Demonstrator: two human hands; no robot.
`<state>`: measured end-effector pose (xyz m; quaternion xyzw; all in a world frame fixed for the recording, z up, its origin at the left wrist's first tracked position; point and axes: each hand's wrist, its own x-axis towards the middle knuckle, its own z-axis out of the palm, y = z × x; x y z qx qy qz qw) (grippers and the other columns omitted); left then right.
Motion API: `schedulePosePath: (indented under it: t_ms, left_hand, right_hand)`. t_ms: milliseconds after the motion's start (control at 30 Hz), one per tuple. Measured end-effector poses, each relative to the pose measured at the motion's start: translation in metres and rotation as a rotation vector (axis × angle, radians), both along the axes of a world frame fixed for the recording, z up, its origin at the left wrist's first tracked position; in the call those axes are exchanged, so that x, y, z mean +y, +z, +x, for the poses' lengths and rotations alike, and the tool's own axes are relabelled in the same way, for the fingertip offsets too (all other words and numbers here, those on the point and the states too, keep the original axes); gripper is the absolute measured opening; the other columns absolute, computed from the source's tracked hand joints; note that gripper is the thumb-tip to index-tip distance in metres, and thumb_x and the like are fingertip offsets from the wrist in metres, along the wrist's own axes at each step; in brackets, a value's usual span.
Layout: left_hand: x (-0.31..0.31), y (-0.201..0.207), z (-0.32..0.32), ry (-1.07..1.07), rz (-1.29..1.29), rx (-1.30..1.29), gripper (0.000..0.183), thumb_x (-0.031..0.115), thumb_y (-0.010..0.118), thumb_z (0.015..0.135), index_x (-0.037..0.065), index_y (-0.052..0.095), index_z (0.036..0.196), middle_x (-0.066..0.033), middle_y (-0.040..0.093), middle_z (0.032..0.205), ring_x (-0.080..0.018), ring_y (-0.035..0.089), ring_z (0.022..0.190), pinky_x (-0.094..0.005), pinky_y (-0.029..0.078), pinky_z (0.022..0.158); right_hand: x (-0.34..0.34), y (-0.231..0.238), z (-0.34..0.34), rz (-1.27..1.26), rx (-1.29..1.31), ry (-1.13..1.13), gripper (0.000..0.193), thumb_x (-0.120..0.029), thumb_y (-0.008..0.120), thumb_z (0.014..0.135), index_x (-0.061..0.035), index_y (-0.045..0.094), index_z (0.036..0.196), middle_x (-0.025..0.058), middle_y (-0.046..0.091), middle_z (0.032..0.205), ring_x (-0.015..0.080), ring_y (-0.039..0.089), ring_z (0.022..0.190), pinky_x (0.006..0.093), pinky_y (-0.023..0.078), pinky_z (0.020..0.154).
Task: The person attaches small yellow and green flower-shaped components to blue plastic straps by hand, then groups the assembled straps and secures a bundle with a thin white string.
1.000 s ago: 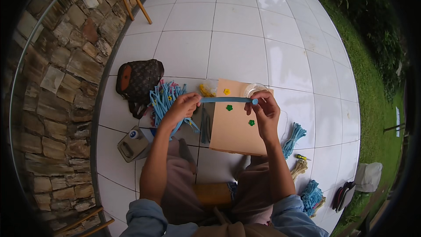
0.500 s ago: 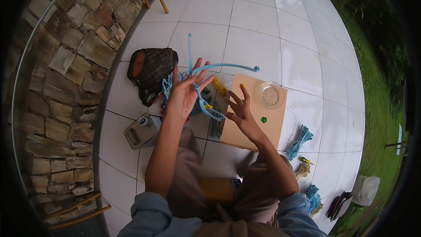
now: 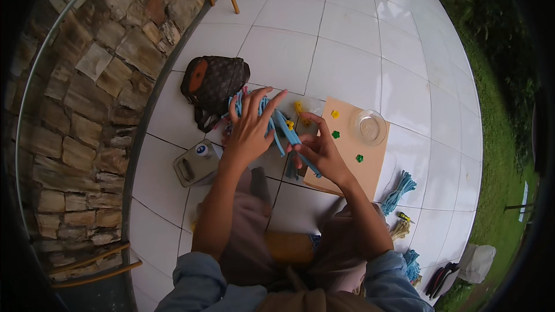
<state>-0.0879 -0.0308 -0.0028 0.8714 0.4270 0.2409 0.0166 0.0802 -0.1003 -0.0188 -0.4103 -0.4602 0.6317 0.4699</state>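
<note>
Head view: Right hand [image 3: 325,151] pinches a flat blue fabric-like strap [image 3: 292,136], seemingly light, floppy, best held mid-length; left hand [image 3: 250,128], at its ten o'clock, spreads its fingers.

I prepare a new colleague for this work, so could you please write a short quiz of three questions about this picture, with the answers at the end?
1. How many green flowers lie on the tan board?
2. True or false: the clear round dish stands on the tan board.
3. What does the person's right hand hold?
A) a pair of scissors
B) a blue strip
C) a paintbrush

Key:
1. Two.
2. True.
3. B.
</note>
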Motion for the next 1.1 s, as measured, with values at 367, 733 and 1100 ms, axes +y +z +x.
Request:
schedulePosePath:
  t_ms: [367,733,1100]
  left_hand:
    - [0.023,-0.009,-0.022,-0.316,-0.296,-0.363,0.024,0.015,0.069,0.068,0.008,0.056,0.086,-0.0040,0.046,0.073,-0.0194,0.047,0.069,-0.0327,0.037,0.071]
    - [0.022,-0.005,-0.020,-0.293,-0.254,-0.394,0.027,0.024,0.067,0.068,0.008,0.059,0.088,-0.0038,0.044,0.072,-0.0192,0.044,0.068,-0.0300,0.037,0.067]
    - [0.028,-0.030,-0.013,0.025,-0.238,-0.716,0.051,0.049,0.047,0.084,-0.001,0.055,0.092,-0.0095,0.051,0.082,-0.0215,0.051,0.085,-0.0335,0.041,0.079]
  right_hand:
    - [-0.012,0.023,0.038,0.235,-0.390,-0.280,0.033,0.001,0.066,0.071,-0.0048,0.054,0.102,0.0019,0.057,0.074,0.0099,0.054,0.069,0.0248,0.044,0.070]
    - [-0.012,0.023,0.029,0.331,-0.129,-0.350,0.029,0.003,0.066,0.072,-0.0025,0.054,0.098,0.0012,0.048,0.081,0.0089,0.050,0.075,0.0257,0.047,0.071]
    - [0.010,0.002,0.008,0.180,0.109,-0.516,0.012,-0.004,0.053,0.084,0.0043,0.057,0.091,0.0098,0.058,0.091,0.0178,0.059,0.084,0.0285,0.047,0.082]
